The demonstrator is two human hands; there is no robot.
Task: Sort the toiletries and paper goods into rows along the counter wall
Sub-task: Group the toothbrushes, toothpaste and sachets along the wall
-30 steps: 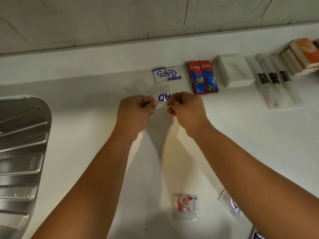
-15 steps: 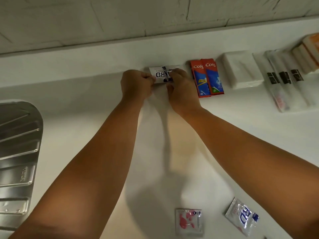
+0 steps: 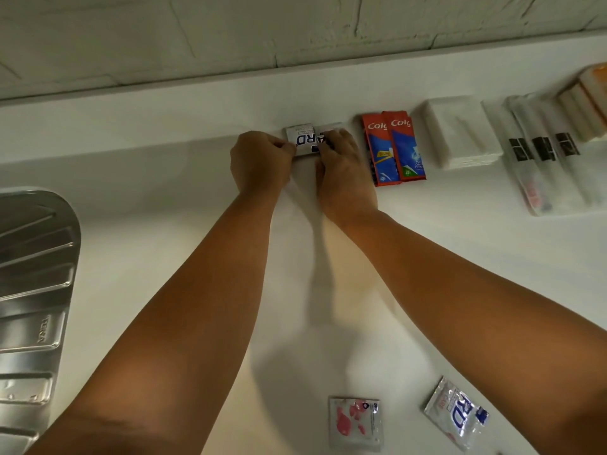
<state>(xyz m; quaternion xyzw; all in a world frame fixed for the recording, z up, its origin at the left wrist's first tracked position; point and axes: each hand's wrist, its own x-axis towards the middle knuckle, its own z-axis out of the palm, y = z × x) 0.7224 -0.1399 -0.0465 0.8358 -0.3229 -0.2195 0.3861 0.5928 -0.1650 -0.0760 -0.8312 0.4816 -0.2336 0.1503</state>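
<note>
- Since 1 second ago, both hands have carried the blue-lettered sachet (image 3: 303, 141) from mid-counter to the far wall row; it now sits just left of the 2 toothpaste boxes (image 3: 392, 149)
- The left hand (image 3: 261, 162) and right hand (image 3: 341, 172) pinch its edges with curled fingers
- 2 loose sachets (image 3: 354, 423) wait near, probably next

Both bare arms stretched far forward, hands close together.
The left hand (image 3: 259, 162) is curled with knuckles up, its fingertips pinching the left edge of a small white foil sachet with blue lettering (image 3: 303, 141). The right hand (image 3: 341, 174), just beside it, bends its fingers down over the sachet's right edge. The forearms run in from the near corners and converge toward the wrists.
</note>
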